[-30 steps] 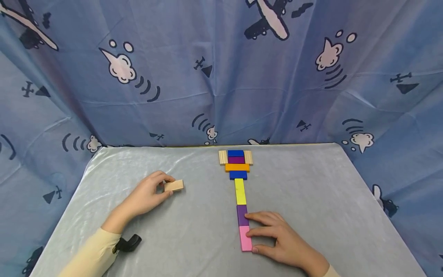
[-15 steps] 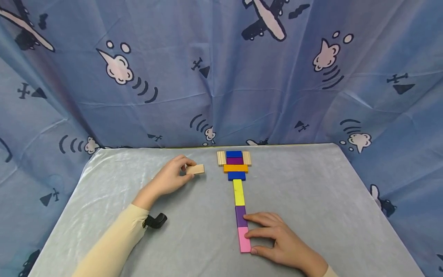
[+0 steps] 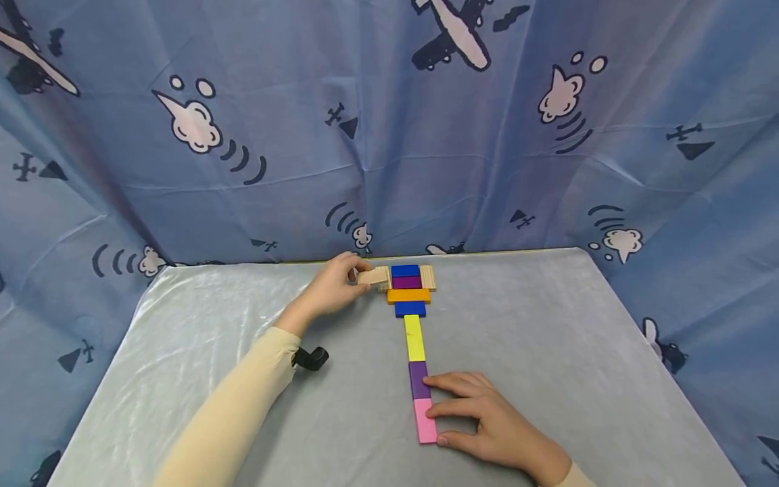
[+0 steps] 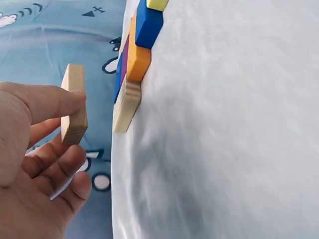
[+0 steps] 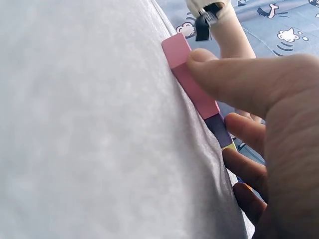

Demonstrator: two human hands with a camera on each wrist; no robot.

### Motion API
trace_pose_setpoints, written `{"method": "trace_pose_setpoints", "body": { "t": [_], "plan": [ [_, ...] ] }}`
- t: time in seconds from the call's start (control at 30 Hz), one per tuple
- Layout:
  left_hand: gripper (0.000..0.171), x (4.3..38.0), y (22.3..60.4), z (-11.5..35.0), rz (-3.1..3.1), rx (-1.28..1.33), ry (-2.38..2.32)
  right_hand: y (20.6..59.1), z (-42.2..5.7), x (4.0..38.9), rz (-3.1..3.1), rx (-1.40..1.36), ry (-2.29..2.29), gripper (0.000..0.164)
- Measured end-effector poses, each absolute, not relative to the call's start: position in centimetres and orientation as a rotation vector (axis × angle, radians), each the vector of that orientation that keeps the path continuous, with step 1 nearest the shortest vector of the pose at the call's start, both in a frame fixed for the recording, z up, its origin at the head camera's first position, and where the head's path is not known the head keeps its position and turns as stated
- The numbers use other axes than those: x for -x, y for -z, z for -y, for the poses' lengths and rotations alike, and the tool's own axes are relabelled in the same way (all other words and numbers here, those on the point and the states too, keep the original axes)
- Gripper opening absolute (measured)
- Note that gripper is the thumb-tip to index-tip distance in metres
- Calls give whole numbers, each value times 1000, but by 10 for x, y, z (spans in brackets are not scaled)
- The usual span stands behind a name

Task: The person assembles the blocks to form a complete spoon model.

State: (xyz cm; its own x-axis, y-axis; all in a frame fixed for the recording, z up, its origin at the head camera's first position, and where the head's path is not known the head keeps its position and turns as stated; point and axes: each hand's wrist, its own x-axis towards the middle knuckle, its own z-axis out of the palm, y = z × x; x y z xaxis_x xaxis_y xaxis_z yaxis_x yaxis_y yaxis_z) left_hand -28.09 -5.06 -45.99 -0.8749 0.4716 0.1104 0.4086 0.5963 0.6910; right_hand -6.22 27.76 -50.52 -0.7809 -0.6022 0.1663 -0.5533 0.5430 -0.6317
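My left hand [image 3: 335, 284] pinches a plain wooden block [image 4: 75, 112] between thumb and fingers. In the head view that block overlaps the plain wood piece [image 4: 127, 107] at the row's far left; the left wrist view shows a gap between the two. My right hand [image 3: 493, 423] rests at the near end of the row, thumb at the corner of the pink block [image 3: 424, 423] and fingertips touching the pink and purple blocks [image 3: 418, 380]. Beyond these run a yellow block [image 3: 414, 338], a blue block [image 3: 410, 309] and an orange block [image 3: 408, 295].
A dark purple block [image 3: 406, 282] and another blue block [image 3: 404, 270] lie at the far end, with plain wood [image 3: 428, 278] on their right. The table's far edge is close behind, before a blue airplane-print curtain [image 3: 389, 135]. A grey-white cloth [image 3: 517, 325] covers the table.
My left hand has carried the plain wooden block right and away from me, up to the row's far left end. The right hand has stayed at the pink and purple blocks.
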Motion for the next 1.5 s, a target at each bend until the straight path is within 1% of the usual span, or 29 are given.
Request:
{"method": "trace_pose_setpoints", "body": {
  "t": [0.43, 0.67, 0.83, 0.93, 1.17, 1.5],
  "plan": [
    [33, 317, 452, 8, -2718, -749, -1098, 503, -276, 63, -2677, 950, 1039, 31],
    [33, 331, 453, -12, -2742, -743, -1009, 504, -277, 61, -2675, 945, 1060, 31],
    [33, 334, 455, -18, -2753, -704, -945, 506, -276, 61, -2680, 993, 1064, 31],
    [32, 337, 458, -22, -2758, -684, -917, 506, -277, 61, -2677, 977, 1062, 31],
    [32, 345, 464, -27, -2749, -692, -917, 506, -278, 61, -2667, 926, 1053, 31],
    [33, 351, 471, -28, -2695, -692, -909, 507, -276, 62, -2679, 967, 1061, 30]
  ]
}}
